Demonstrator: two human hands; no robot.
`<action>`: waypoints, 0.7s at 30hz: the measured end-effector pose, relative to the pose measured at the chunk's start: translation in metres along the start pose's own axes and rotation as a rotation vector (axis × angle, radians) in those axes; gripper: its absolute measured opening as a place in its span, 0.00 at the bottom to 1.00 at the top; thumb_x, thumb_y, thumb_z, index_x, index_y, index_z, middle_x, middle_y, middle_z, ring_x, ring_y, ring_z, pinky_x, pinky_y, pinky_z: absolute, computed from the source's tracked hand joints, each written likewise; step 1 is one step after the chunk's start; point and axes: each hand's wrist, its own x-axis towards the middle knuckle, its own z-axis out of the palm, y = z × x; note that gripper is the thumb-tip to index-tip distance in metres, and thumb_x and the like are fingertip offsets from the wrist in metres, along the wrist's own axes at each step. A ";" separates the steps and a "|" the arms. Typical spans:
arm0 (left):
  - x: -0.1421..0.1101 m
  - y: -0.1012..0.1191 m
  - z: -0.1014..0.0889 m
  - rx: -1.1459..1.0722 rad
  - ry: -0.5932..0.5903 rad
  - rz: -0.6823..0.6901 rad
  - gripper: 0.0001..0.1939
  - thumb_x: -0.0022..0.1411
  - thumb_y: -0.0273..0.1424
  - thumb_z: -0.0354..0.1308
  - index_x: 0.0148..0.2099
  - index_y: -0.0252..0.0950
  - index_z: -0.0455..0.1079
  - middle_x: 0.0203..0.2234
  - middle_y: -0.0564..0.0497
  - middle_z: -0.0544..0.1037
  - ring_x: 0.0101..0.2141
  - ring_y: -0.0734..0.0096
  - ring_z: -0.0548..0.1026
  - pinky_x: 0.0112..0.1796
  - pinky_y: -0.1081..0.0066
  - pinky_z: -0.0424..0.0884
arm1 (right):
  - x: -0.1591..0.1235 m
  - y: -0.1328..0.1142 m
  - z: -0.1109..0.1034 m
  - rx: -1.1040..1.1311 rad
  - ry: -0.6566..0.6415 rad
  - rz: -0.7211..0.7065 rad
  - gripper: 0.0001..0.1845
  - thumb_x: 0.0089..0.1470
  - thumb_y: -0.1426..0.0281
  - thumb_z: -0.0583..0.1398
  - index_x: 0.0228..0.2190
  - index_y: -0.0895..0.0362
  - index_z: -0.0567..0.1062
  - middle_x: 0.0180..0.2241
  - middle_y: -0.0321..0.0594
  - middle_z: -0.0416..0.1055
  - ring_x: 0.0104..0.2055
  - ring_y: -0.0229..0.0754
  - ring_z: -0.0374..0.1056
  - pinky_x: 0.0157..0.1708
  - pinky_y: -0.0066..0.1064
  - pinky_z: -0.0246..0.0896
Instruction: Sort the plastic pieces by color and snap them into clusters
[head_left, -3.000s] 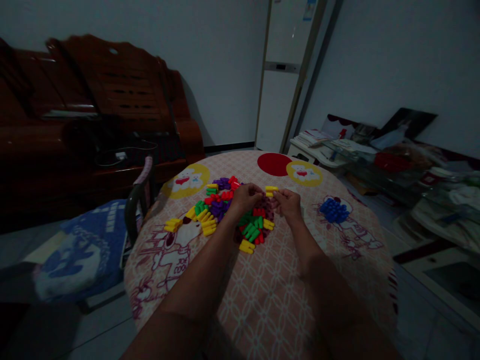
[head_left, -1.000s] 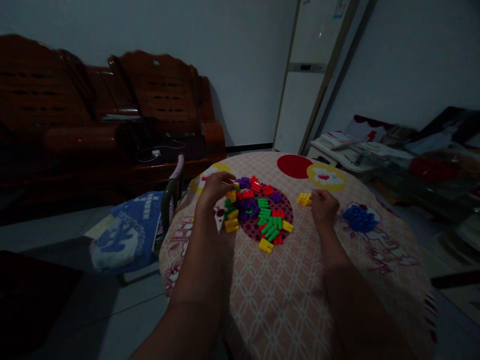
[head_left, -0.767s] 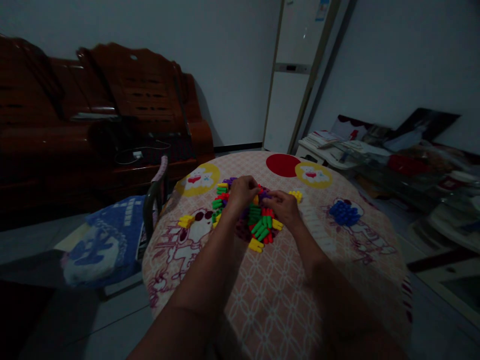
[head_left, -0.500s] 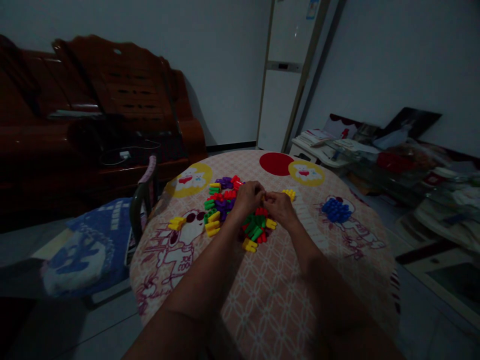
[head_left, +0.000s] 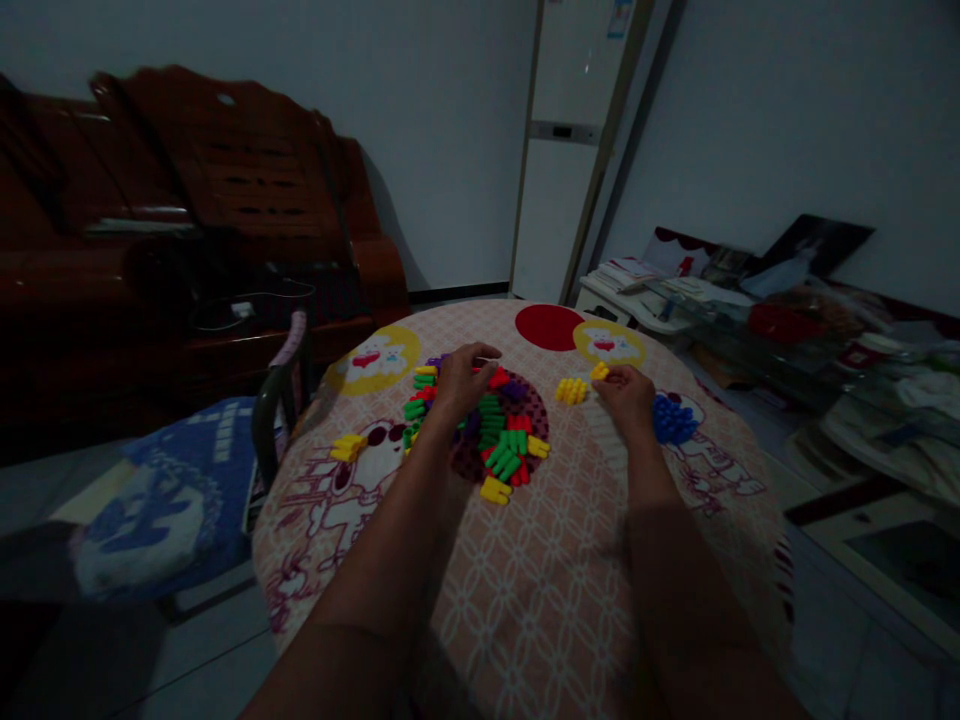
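Note:
My right hand (head_left: 628, 397) pinches a yellow toy building block (head_left: 599, 371) just to the right of a small cluster of yellow blocks (head_left: 571, 391). Over the mixed pile sits my left hand (head_left: 463, 378), fingers apart, with nothing visible in them. Beneath and around it lie green blocks (head_left: 491, 420), red ones (head_left: 498, 378) and purple ones (head_left: 514, 389), partly hidden by the hand and forearm. A loose yellow block (head_left: 495, 490) rests at the pile's near edge. Beyond my right hand's outer side is a group of blue blocks (head_left: 674, 420).
A patterned cloth covers the round table (head_left: 525, 590). Yellow blocks (head_left: 349, 447) lie apart at the left. A chair with a blue cushion (head_left: 172, 490) stands left of the table, a wooden sofa (head_left: 247, 180) behind it. A cluttered glass table (head_left: 780, 340) is at the right.
My hands, together over the pile before, have moved apart. The right has carried a yellow block rightward to the yellow cluster; the left has shifted slightly left and its fingers have opened.

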 end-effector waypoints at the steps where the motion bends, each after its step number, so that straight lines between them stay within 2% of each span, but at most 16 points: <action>1: 0.002 -0.005 -0.009 0.011 0.032 -0.029 0.12 0.57 0.29 0.57 0.42 0.35 0.77 0.37 0.47 0.82 0.37 0.65 0.79 0.43 0.67 0.75 | 0.001 0.007 -0.003 -0.039 0.002 0.006 0.16 0.36 0.65 0.66 0.30 0.58 0.75 0.30 0.41 0.78 0.32 0.45 0.75 0.35 0.36 0.70; 6: 0.005 -0.033 -0.046 -0.010 0.161 -0.176 0.14 0.54 0.33 0.58 0.42 0.33 0.78 0.30 0.48 0.81 0.32 0.65 0.79 0.35 0.69 0.75 | -0.001 0.027 0.001 -0.158 -0.083 0.065 0.15 0.35 0.69 0.64 0.31 0.58 0.77 0.32 0.44 0.80 0.34 0.46 0.75 0.37 0.36 0.70; 10: 0.006 -0.054 -0.068 -0.008 0.263 -0.215 0.16 0.53 0.34 0.59 0.42 0.33 0.78 0.31 0.48 0.81 0.32 0.67 0.79 0.36 0.70 0.76 | 0.001 0.027 0.008 -0.168 -0.114 0.078 0.16 0.34 0.71 0.63 0.31 0.59 0.78 0.32 0.43 0.80 0.35 0.47 0.75 0.37 0.35 0.69; 13: 0.002 -0.064 -0.084 -0.012 0.295 -0.269 0.16 0.51 0.34 0.59 0.41 0.33 0.78 0.31 0.48 0.81 0.30 0.69 0.78 0.35 0.70 0.76 | 0.001 0.025 0.008 -0.173 -0.160 0.081 0.16 0.34 0.73 0.62 0.31 0.60 0.79 0.30 0.42 0.80 0.35 0.47 0.76 0.39 0.36 0.69; 15: -0.003 -0.066 -0.095 -0.016 0.251 -0.318 0.14 0.49 0.33 0.61 0.38 0.33 0.78 0.28 0.49 0.81 0.27 0.69 0.77 0.33 0.70 0.75 | 0.001 0.026 0.005 -0.179 -0.158 0.093 0.18 0.34 0.73 0.61 0.33 0.60 0.80 0.31 0.42 0.80 0.36 0.47 0.76 0.40 0.37 0.70; 17: -0.010 -0.064 -0.106 -0.033 0.151 -0.374 0.10 0.48 0.32 0.62 0.34 0.33 0.77 0.23 0.50 0.79 0.25 0.70 0.76 0.30 0.72 0.74 | 0.002 0.027 0.001 -0.220 -0.094 0.096 0.20 0.36 0.73 0.60 0.35 0.61 0.80 0.32 0.44 0.80 0.36 0.49 0.76 0.40 0.38 0.70; 19: -0.016 -0.060 -0.113 -0.045 0.064 -0.421 0.07 0.47 0.30 0.63 0.31 0.33 0.76 0.20 0.51 0.76 0.23 0.71 0.74 0.28 0.73 0.72 | 0.004 0.024 -0.002 -0.277 0.010 0.042 0.19 0.38 0.71 0.60 0.35 0.62 0.81 0.32 0.47 0.80 0.35 0.50 0.75 0.41 0.40 0.69; 21: -0.019 -0.054 -0.115 -0.028 0.030 -0.447 0.04 0.48 0.29 0.62 0.29 0.33 0.75 0.18 0.52 0.75 0.21 0.73 0.73 0.27 0.74 0.71 | 0.004 0.014 0.001 -0.293 0.063 -0.053 0.17 0.41 0.69 0.59 0.34 0.61 0.81 0.31 0.47 0.80 0.35 0.50 0.75 0.41 0.41 0.69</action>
